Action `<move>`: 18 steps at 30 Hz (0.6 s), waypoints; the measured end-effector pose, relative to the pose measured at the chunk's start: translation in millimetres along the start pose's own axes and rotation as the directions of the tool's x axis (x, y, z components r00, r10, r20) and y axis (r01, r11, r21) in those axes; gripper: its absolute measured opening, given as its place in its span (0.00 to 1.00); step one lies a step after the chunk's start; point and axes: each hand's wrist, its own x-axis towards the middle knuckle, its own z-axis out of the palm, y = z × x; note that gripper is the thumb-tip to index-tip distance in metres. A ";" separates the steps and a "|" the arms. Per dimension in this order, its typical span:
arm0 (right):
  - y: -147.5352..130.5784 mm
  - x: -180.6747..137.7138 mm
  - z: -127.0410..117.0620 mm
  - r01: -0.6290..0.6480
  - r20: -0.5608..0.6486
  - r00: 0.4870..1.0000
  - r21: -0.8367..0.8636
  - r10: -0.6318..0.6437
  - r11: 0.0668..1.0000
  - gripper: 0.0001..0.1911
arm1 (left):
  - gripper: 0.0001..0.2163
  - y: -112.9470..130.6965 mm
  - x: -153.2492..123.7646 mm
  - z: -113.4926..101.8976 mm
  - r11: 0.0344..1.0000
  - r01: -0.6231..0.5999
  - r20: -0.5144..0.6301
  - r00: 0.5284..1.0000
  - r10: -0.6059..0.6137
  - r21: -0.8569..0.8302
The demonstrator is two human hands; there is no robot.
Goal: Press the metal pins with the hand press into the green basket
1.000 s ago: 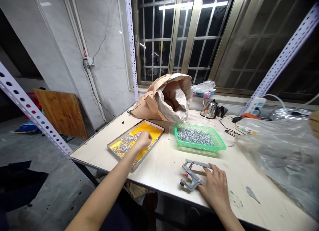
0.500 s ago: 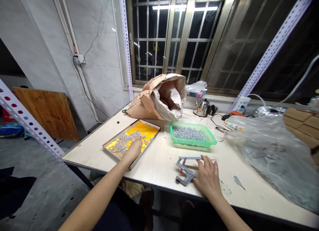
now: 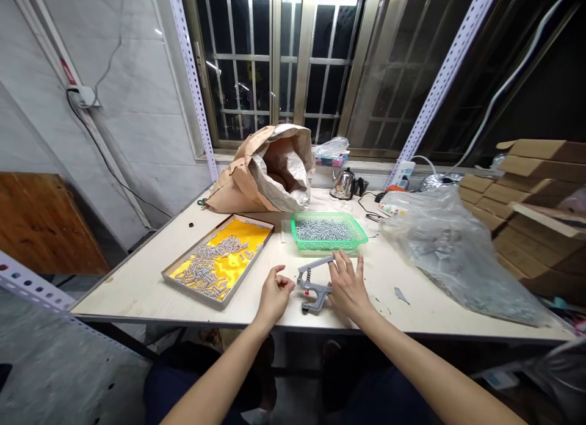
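Observation:
My right hand (image 3: 350,289) is wrapped round the handles of grey snap-fastener pliers (image 3: 317,290), which have a spring and a small red part at the jaws. The handles stand apart. Just left of the jaws, my left hand (image 3: 273,298) has thumb and fingertips pinched together; whatever lies between them is too small to make out. Left of that hand, a shallow tray (image 3: 217,303) with a yellow lining holds many small metal cylindrical pieces (image 3: 206,272). Behind the pliers stands a green plastic basket (image 3: 330,245) full of small grey metal pieces (image 3: 323,229).
A large open paper sack (image 3: 238,184) lies at the back of the table, with a metal kettle (image 3: 342,184) to its right. On the right are a clear plastic bag (image 3: 439,254) and stacked cardboard boxes (image 3: 540,229). A small grey scrap (image 3: 401,295) lies near the right hand.
My left hand has left the tray and moved right, up to the pliers' jaws. The pliers' upper handle is now tilted and further apart. The view has turned right.

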 end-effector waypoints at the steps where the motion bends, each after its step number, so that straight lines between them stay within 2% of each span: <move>1: -1.0 0.1 0.1 -0.005 0.004 1.000 0.006 0.005 1.000 0.25 | 0.21 -3.7 -5.0 9.2 0.999 0.027 0.001 1.000 -0.027 -0.046; 4: -2.6 -0.6 0.1 -0.030 0.029 0.999 0.033 0.029 0.999 0.27 | 0.21 -10.1 -12.5 22.5 0.994 0.048 0.008 0.999 -0.048 -0.096; 10: -5.0 -3.1 0.4 -0.096 0.080 0.993 0.075 0.090 0.993 0.28 | 0.22 -9.1 -16.3 21.8 0.998 0.066 0.041 0.997 -0.066 -0.006; 18: -11.6 -8.6 3.6 -0.146 0.043 0.988 -0.019 0.147 0.989 0.32 | 0.22 -15.6 -14.7 21.5 0.996 -0.025 0.157 0.988 0.011 0.085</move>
